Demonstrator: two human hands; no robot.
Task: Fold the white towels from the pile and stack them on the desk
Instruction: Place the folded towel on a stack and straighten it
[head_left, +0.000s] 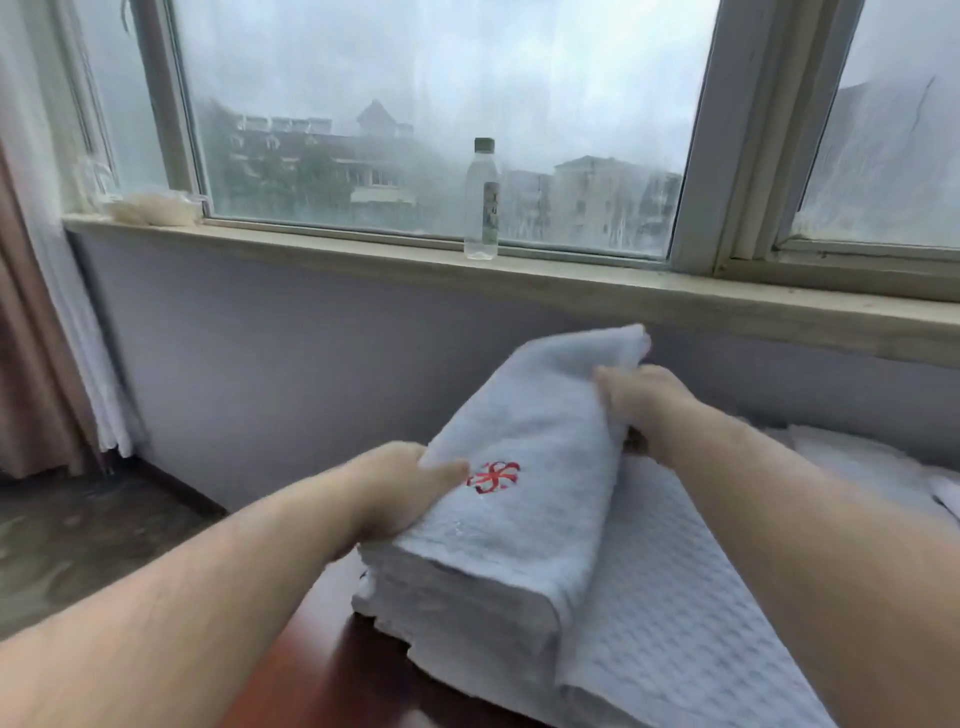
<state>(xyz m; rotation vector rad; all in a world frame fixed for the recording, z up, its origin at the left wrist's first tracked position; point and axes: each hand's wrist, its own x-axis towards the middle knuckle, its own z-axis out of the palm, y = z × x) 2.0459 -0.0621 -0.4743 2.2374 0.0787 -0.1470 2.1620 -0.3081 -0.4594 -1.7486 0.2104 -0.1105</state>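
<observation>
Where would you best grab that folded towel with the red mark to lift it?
By its two short ends, one from each side, as the left hand and right hand do now. The folded towel is long and floppy, so a single middle grip would probably let it sag open.

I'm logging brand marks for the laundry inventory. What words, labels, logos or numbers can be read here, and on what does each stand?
No text can be read.
Folded white towel, held by the left hand and right hand: a red embroidered emblem, a knot-like sign, no letters legible.
Water bottle on the window sill: a label with print, too small and blurred to read.
</observation>
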